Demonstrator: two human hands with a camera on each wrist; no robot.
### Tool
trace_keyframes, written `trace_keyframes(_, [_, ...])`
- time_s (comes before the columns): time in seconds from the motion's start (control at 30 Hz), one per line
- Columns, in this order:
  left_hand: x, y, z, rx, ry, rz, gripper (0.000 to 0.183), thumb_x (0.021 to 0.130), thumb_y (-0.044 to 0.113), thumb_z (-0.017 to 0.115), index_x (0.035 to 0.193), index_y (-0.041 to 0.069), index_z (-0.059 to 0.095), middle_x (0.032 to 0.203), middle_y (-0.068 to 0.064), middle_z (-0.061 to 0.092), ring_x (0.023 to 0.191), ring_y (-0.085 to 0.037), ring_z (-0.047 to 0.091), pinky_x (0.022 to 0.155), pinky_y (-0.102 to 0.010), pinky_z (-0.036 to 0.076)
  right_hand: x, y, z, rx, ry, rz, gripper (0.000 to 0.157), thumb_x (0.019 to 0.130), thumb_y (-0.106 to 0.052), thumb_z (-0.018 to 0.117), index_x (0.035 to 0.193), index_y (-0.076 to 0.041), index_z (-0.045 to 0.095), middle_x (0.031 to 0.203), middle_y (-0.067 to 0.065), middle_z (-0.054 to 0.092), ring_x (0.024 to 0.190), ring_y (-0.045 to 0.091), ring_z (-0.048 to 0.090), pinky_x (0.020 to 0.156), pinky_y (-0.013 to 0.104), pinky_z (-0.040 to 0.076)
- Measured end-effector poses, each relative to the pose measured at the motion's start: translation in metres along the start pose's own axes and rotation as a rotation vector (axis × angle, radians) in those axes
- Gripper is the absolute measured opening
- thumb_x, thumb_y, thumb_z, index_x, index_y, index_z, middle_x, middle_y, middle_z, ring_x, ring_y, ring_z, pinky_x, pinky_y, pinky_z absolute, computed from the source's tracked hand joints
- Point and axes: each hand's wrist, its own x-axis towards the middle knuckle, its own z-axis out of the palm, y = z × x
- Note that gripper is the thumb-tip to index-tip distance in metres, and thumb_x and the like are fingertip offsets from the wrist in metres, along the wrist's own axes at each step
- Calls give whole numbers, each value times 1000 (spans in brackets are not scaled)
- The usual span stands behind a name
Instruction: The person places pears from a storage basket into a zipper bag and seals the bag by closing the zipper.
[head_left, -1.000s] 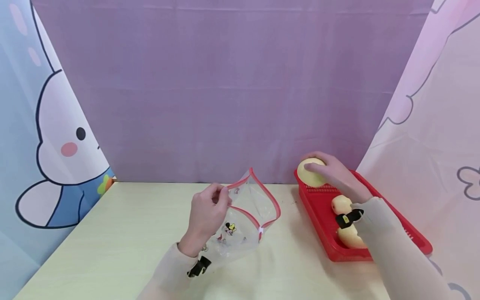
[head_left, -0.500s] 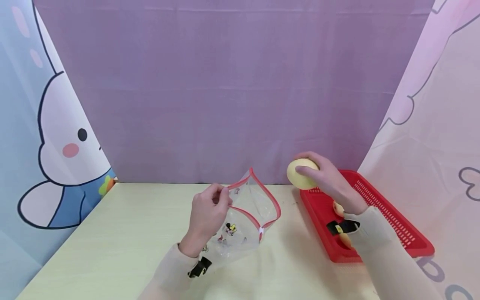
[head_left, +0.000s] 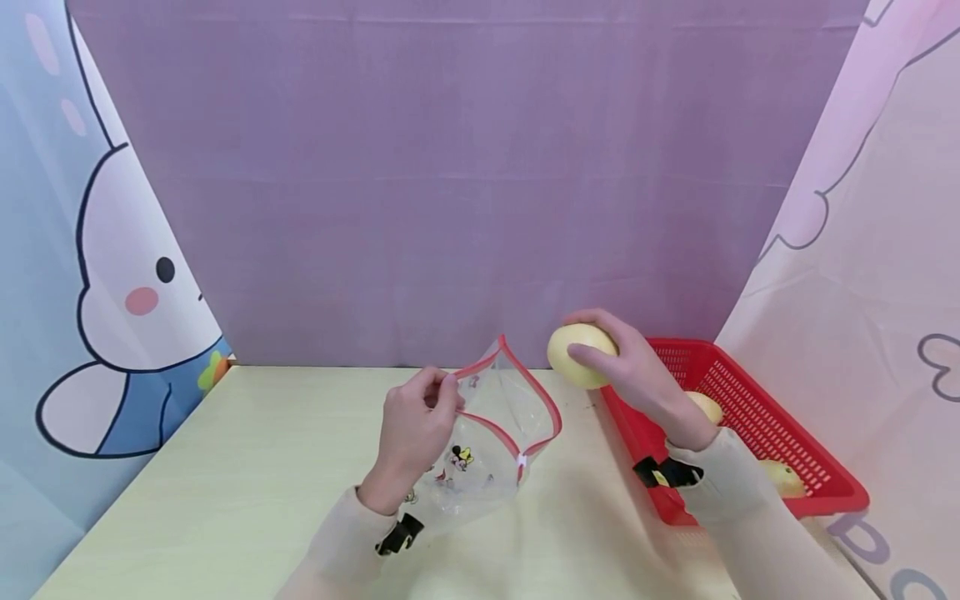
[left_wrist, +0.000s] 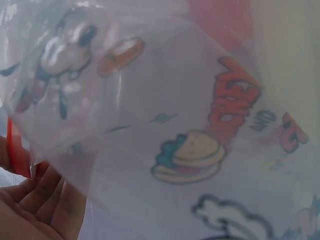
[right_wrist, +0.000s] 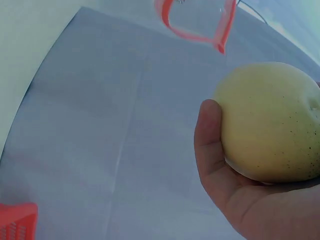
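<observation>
My left hand (head_left: 417, 425) pinches the rim of a clear plastic zip bag (head_left: 480, 467) with red edging and cartoon prints. The bag's mouth gapes toward the right, with a white slider at its near corner. Through the left wrist view the printed bag (left_wrist: 135, 165) fills most of the picture. My right hand (head_left: 630, 375) grips a round, pale yellow pear (head_left: 581, 357) in the air, just right of the bag's mouth and apart from it. Dark specks dot one end of the pear (right_wrist: 270, 125) in the right wrist view.
A red perforated plastic basket (head_left: 780, 433) stands on the right of the pale table (head_left: 247, 483). More pears lie inside, one at its middle (head_left: 705, 407) and one near the front (head_left: 782, 479); my right arm hides part of it. A purple cloth (head_left: 450, 183) hangs behind the table.
My right hand has carried the pear left from above the basket to near the bag's mouth. The left hand and the bag have stayed in place.
</observation>
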Motion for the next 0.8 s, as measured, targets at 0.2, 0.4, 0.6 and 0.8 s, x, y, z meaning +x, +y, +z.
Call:
trace_keyframes(0.2, [0,0,0,2,5,-3,18,101,7,59,86,3,69,69,2,69,55,-6,59,49,-26,47,-4,-1,14,24,-20,-41,40,96,-20,65,134,-12,57,122,11,58,97,30,59,75,41,57])
trace_keyframes(0.4, [1,0,0,0,6,-4,19,101,7,58,86,3,69,69,2,69,54,-6,57,48,-26,46,-7,-2,26,-3,-33,-75,41,93,-21,68,133,-15,59,123,9,59,100,29,59,74,42,57])
trace_keyframes(0.6, [1,-1,0,0,10,-1,19,101,7,58,85,3,69,69,2,69,53,-6,57,47,-25,45,-11,-6,36,-6,-69,-111,41,93,-23,70,132,-18,61,124,4,60,103,28,58,75,44,57])
trace_keyframes(0.8, [1,0,0,-1,10,-11,19,101,8,58,86,4,69,69,3,69,55,-6,59,49,-26,47,-13,-7,47,-13,-115,-157,43,93,-26,70,134,-17,61,125,3,60,103,26,58,77,42,56])
